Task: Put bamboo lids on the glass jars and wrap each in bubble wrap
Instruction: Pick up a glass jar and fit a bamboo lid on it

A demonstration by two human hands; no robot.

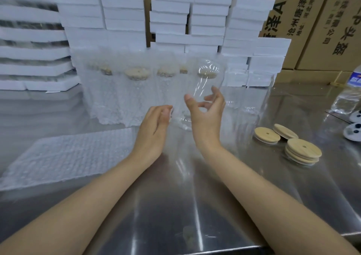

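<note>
Centre frame: my right hand loosely curls round unlidded glass jar, my left hand flat-fingered at its base. Wrapped, lidded jars behind; bamboo lids lower right, bubble wrap sheet lower left await.

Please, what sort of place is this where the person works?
Most likely a packing station in a warehouse or factory: stacked white boxes and printed cardboard cartons behind a steel table, with bubble-wrapped jars and loose bamboo lids on it.
</note>
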